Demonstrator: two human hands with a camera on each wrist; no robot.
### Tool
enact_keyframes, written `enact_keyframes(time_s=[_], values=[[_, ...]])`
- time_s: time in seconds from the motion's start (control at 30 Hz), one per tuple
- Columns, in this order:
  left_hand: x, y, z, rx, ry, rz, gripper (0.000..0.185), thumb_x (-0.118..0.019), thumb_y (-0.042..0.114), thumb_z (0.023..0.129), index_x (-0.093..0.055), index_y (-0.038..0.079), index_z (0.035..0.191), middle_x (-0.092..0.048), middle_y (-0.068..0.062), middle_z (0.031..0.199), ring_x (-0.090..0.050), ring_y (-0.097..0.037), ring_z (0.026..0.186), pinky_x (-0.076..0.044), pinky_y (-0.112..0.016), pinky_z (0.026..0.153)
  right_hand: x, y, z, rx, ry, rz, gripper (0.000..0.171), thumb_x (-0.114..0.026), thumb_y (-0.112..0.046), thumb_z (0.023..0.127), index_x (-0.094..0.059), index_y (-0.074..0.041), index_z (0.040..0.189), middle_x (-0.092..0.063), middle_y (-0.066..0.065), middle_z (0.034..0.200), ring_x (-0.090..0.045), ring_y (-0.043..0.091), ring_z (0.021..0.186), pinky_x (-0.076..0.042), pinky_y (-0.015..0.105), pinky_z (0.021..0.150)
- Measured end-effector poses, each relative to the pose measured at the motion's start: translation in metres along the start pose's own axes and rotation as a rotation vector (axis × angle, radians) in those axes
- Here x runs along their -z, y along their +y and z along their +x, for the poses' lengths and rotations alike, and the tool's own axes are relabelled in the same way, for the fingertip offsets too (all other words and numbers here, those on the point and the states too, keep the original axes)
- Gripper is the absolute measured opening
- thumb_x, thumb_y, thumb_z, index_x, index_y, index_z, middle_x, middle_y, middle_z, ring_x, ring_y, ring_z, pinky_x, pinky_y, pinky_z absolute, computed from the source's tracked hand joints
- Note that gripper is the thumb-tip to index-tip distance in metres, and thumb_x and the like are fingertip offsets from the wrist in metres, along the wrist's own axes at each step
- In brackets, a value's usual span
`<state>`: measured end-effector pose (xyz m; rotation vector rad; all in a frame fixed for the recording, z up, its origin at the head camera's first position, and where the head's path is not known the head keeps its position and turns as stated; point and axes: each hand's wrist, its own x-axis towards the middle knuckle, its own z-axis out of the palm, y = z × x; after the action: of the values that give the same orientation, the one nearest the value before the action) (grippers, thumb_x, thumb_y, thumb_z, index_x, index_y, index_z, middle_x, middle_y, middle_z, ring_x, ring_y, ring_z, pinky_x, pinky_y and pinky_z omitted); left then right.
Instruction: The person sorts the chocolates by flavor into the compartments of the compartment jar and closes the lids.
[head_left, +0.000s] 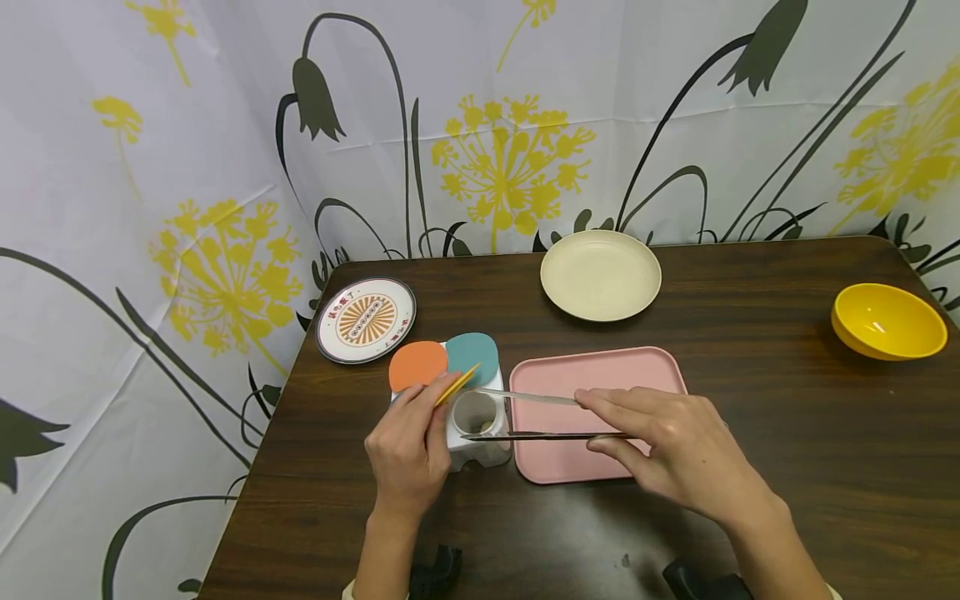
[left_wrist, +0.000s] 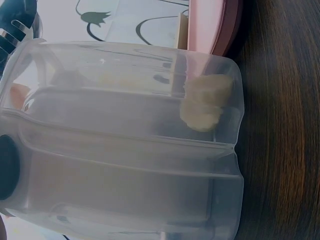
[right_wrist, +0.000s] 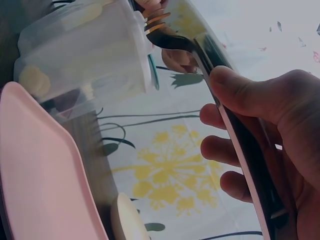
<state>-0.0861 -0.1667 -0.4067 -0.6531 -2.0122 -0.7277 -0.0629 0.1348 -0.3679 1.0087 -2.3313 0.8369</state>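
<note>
Tongs (head_left: pixel 525 415) made of shiny metal stretch sideways over the front of the dark wooden table (head_left: pixel 787 467). The right hand (head_left: pixel 667 454) holds them with its fingers curled around both long arms. The tips of the tongs reach over the round hole on top of a white plastic holder (head_left: pixel 477 433). In the right wrist view, the tongs (right_wrist: pixel 235 130) run past the thumb toward the holder (right_wrist: pixel 85 55), and the two tips sit close together on something thin and orange.

The left hand (head_left: pixel 408 454) sits just left of the holder. Its fingers pinch a thin yellow disc (head_left: pixel 456 385) and hold it tilted right above the hole, beside the tips of the tongs. An orange disc (head_left: pixel 417 365) and a teal disc (head_left: pixel 472 357) stand up at the back of the holder, side by side and touching.

A pink tray (head_left: pixel 592 379) lies just to the right of the holder, partly under the right hand. Behind it sits a cream plate (head_left: pixel 600 275). A round plate with a sunburst picture (head_left: pixel 365 320) lies at the back left. A yellow bowl (head_left: pixel 887 321) sits far off to the right. A flower-printed cloth (head_left: pixel 495 125) hangs behind the table.
</note>
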Motion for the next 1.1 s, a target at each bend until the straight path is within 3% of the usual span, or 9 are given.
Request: enact_keyframes(time_s=[0.1, 0.3, 0.5, 0.63, 0.73, 0.8, 0.9, 1.1], values=[[0.000, 0.000, 0.000, 0.003, -0.004, 0.003, 0.028, -0.052, 0.016, 0.100, -0.070, 0.004, 0.117, -0.073, -0.007, 0.106, -0.072, -0.023, 0.083, -0.055, -0.043, 0.084, 0.003, 0.001, -0.003, -0.027, -0.008, -0.002, 0.043, -0.063, -0.043, 0.094, -0.069, -0.014, 0.125, -0.070, -0.005, 0.117, -0.062, 0.002, 0.075, -0.047, 0.022, 0.056], [0.000, 0.000, 0.001, 0.013, -0.014, -0.002, 0.027, -0.053, 0.014, 0.099, -0.070, 0.004, 0.118, -0.073, -0.007, 0.107, -0.072, -0.023, 0.087, -0.055, -0.044, 0.084, 0.013, 0.008, -0.016, -0.078, 0.020, -0.028, 0.049, -0.062, -0.050, 0.092, -0.068, -0.015, 0.126, -0.070, -0.005, 0.116, -0.067, 0.004, 0.081, -0.052, 0.025, 0.062], [0.000, 0.001, 0.001, 0.026, -0.029, -0.006, 0.028, -0.053, 0.015, 0.099, -0.070, 0.005, 0.118, -0.073, -0.007, 0.108, -0.072, -0.022, 0.089, -0.054, -0.044, 0.085, 0.026, 0.024, -0.042, -0.133, 0.090, -0.091, 0.055, -0.055, -0.059, 0.092, -0.070, -0.016, 0.124, -0.070, -0.010, 0.101, -0.060, -0.002, 0.073, -0.046, 0.019, 0.057], [0.000, 0.001, 0.001, 0.028, -0.030, -0.005, 0.028, -0.052, 0.016, 0.100, -0.070, 0.005, 0.118, -0.073, -0.006, 0.108, -0.072, -0.022, 0.089, -0.055, -0.045, 0.084, 0.033, 0.035, -0.064, -0.222, 0.069, -0.163, 0.058, -0.059, -0.063, 0.088, -0.069, -0.019, 0.126, -0.068, -0.015, 0.095, -0.057, -0.005, 0.074, -0.044, 0.022, 0.056], [0.001, 0.001, 0.001, 0.024, -0.025, -0.003, 0.028, -0.052, 0.016, 0.100, -0.070, 0.005, 0.118, -0.073, -0.007, 0.107, -0.072, -0.022, 0.089, -0.055, -0.044, 0.084, 0.037, 0.040, -0.080, -0.291, 0.026, -0.208, 0.058, -0.076, -0.053, 0.079, -0.068, -0.021, 0.127, -0.067, -0.018, 0.090, -0.057, -0.004, 0.069, -0.042, 0.022, 0.053], [0.001, 0.001, 0.000, 0.024, -0.023, -0.002, 0.028, -0.052, 0.016, 0.100, -0.070, 0.005, 0.118, -0.073, -0.007, 0.107, -0.072, -0.022, 0.089, -0.055, -0.044, 0.084, 0.038, 0.043, -0.089, -0.324, 0.013, -0.222, 0.061, -0.085, -0.038, 0.070, -0.069, -0.022, 0.126, -0.067, -0.018, 0.087, -0.057, -0.002, 0.065, -0.038, 0.021, 0.050], [0.001, 0.001, 0.000, 0.027, -0.022, -0.001, 0.028, -0.052, 0.016, 0.099, -0.070, 0.005, 0.118, -0.073, -0.007, 0.107, -0.072, -0.022, 0.088, -0.055, -0.044, 0.084, 0.039, 0.046, -0.102, -0.372, -0.010, -0.230, 0.069, -0.091, -0.025, 0.060, -0.069, -0.024, 0.126, -0.066, -0.017, 0.083, -0.054, -0.001, 0.060, -0.033, 0.020, 0.047], [0.001, 0.000, 0.000, 0.024, -0.016, -0.003, 0.028, -0.052, 0.015, 0.099, -0.070, 0.005, 0.117, -0.073, -0.007, 0.106, -0.072, -0.022, 0.085, -0.055, -0.044, 0.083, 0.043, 0.050, -0.123, -0.468, -0.076, -0.217, 0.067, -0.092, -0.024, 0.060, -0.070, -0.028, 0.123, -0.061, -0.025, 0.076, -0.041, -0.007, 0.054, -0.027, 0.021, 0.045]])
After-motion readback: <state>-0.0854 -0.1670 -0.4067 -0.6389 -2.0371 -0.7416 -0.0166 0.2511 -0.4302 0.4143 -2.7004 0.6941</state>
